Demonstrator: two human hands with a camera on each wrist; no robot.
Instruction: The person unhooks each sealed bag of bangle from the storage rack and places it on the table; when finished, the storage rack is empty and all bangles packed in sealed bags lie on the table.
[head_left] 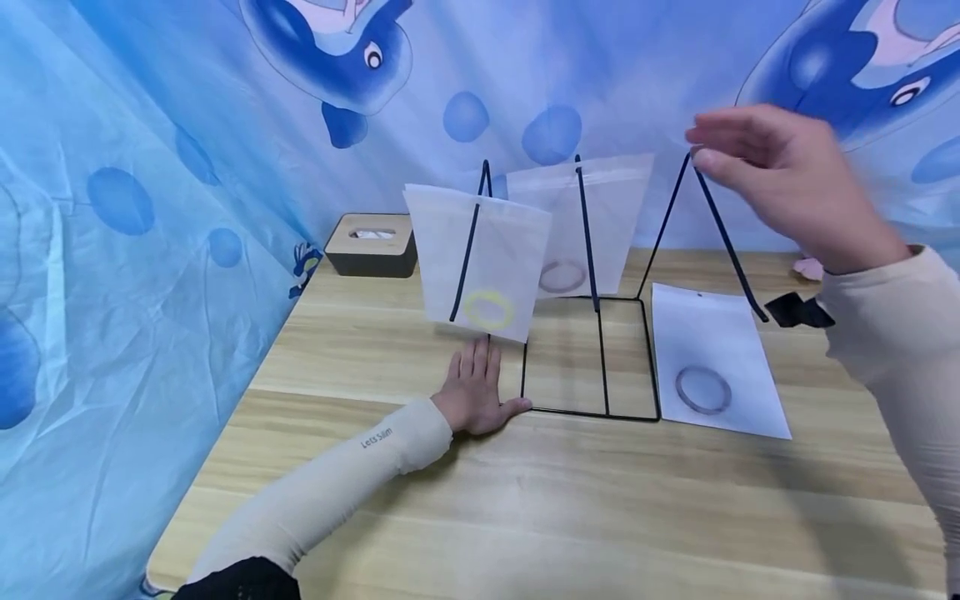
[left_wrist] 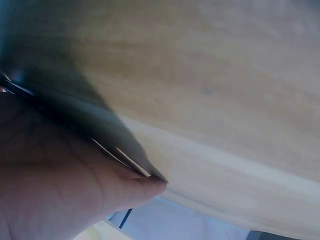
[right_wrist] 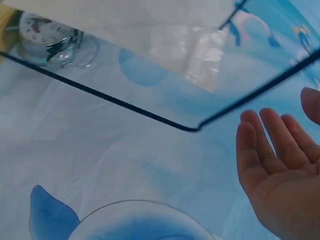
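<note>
A black wire rack [head_left: 587,233] with peaked uprights stands on the table. White flat bags hang at two uprights: the front-left bag [head_left: 506,258] shows a yellow-green ring [head_left: 508,310], the one behind [head_left: 618,217] a dull purplish ring [head_left: 562,263]. My left hand [head_left: 476,400] rests palm down at the rack's front-left base, fingers straight; its thumb [left_wrist: 135,191] lies by the dark wire. Raised beside the peak of the right upright is my right hand [head_left: 795,183], empty, fingers extended. Below it a white sheet [head_left: 705,325] with a greyish-purple ring [head_left: 678,387] lies next to the base.
A tissue box [head_left: 371,258] with a wooden lid stands at the back left of the wood-grain table [head_left: 637,517]. Behind hangs a blue cartoon curtain [head_left: 187,125]. A small pink object [head_left: 807,268] lies at the back right. The right wrist view includes an alarm clock [right_wrist: 45,32].
</note>
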